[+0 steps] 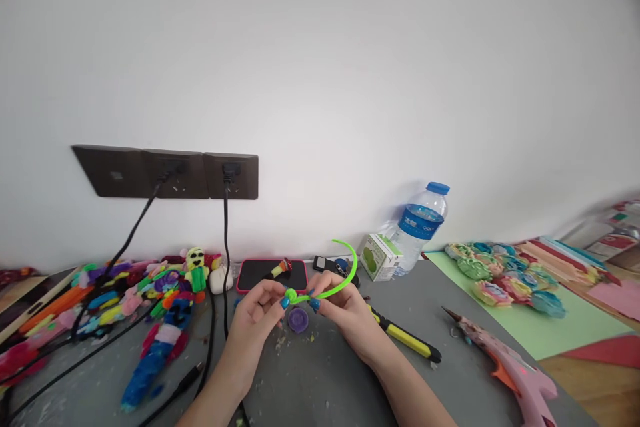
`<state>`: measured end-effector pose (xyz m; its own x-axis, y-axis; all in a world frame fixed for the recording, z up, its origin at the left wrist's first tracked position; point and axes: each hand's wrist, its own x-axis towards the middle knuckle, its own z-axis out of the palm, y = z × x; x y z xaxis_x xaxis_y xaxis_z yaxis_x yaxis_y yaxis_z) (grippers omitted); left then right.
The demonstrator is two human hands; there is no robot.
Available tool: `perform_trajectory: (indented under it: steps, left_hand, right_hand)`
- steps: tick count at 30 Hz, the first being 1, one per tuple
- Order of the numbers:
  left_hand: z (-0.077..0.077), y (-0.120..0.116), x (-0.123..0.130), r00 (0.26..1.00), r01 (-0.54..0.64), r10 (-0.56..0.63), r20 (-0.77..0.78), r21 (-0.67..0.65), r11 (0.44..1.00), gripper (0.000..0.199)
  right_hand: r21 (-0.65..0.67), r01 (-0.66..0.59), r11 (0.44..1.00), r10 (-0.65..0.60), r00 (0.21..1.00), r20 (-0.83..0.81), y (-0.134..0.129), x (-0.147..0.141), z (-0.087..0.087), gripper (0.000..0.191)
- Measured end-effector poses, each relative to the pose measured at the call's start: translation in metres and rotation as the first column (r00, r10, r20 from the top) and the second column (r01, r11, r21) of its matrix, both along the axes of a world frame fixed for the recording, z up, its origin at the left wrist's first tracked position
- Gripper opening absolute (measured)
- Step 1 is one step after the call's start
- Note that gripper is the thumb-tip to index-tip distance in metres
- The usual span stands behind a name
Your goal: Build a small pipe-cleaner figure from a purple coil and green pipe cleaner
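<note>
A bright green pipe cleaner (353,261) is coiled into a small knot at one end, while its free end curves up and back to the left. My left hand (260,310) pinches the coiled end between thumb and finger. Close beside it, my right hand (345,310) is closed on the straight stretch of the same pipe cleaner. Just below the fingers lies a small purple disc (299,320) on the grey table (305,387). Behind the hands rests a phone (250,275) in a pink-red case, with a small brown and yellow piece on it.
Pipe-cleaner pieces (107,303) and a blue figure (155,360) lie left among black cables (213,340). Rightward are a yellow utility knife (407,339), a pink glue gun (510,360), a small carton (379,257), a water bottle (420,230) and fabric-like flowers (515,277) on green paper.
</note>
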<state>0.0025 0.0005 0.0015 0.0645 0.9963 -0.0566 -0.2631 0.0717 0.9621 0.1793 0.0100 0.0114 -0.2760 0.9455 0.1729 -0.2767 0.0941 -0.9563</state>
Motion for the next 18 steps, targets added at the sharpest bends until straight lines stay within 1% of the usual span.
perform_trajectory:
  steps: [3,7,12,18]
  left_hand:
    - [0.0006,-0.0001,0.0003,1.0,-0.02,0.02,-0.002,0.0,1.0,0.027]
    - [-0.0014,0.0005,-0.0011,0.998,-0.069,0.068,0.01,0.038,0.997,0.023]
    - [-0.0051,0.0023,-0.0022,0.997,-0.076,0.077,-0.025,0.05,0.996,0.022]
    - [-0.0024,0.0017,-0.0001,0.993,-0.083,0.085,-0.076,0.041,0.996,0.027]
  right_hand:
    - [-0.001,0.021,1.0,-0.021,1.0,0.012,-0.001,0.001,0.0006,0.016]
    - [-0.016,0.107,0.994,-0.107,0.994,-0.006,-0.0006,0.0028,0.0003,0.022]
    - [-0.052,0.169,0.984,-0.168,0.986,0.012,0.0019,0.004,-0.002,0.027]
    - [-0.031,0.173,0.984,-0.174,0.984,-0.044,0.0011,0.002,0.0021,0.025]
